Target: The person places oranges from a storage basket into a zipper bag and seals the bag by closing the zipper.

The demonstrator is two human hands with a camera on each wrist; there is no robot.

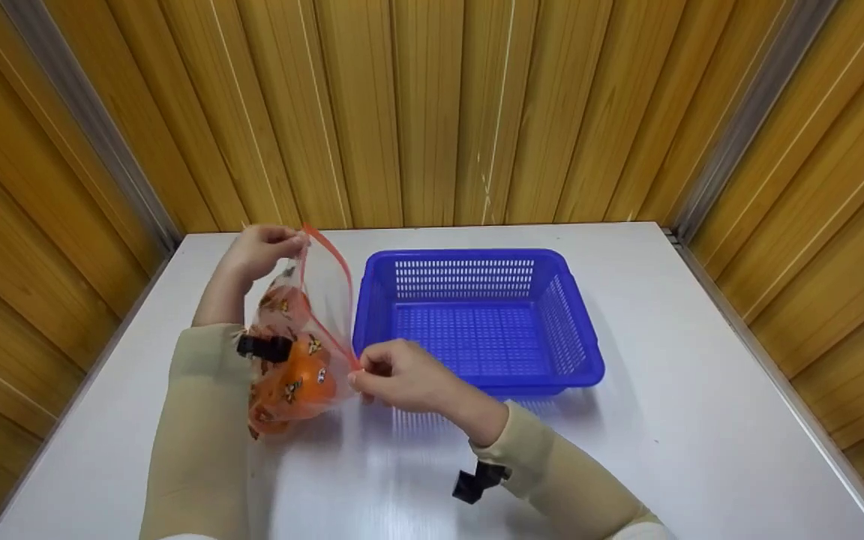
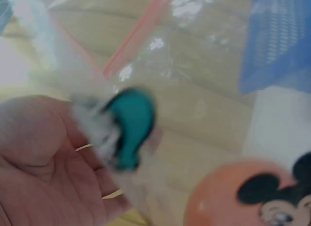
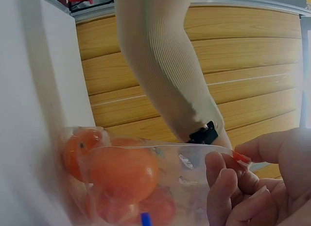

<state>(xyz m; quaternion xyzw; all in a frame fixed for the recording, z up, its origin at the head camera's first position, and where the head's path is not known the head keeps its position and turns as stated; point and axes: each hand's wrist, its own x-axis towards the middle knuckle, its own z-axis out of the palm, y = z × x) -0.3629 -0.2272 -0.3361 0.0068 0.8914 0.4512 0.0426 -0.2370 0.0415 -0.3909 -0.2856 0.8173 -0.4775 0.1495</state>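
Observation:
A clear zip bag (image 1: pixel 338 300) with a red-orange zip edge and cartoon prints stands left of the basket, its mouth spread apart. Inside it are several round orange fruits (image 1: pixel 308 379), tomato-like in the right wrist view (image 3: pixel 125 170); their exact kind I cannot tell. My left hand (image 1: pixel 263 251) pinches the far top corner of the bag. In the left wrist view its palm (image 2: pixel 48 158) shows, with the fingers partly behind the printed plastic. With thumb and fingers, my right hand (image 1: pixel 409 375) pinches the near end of the red zip edge.
A blue plastic basket (image 1: pixel 477 382) with perforated walls stands on the white table (image 1: pixel 702 420), just right of the bag and beyond my right hand. Wood-patterned panels (image 1: pixel 432 112) rise behind the table and on both sides.

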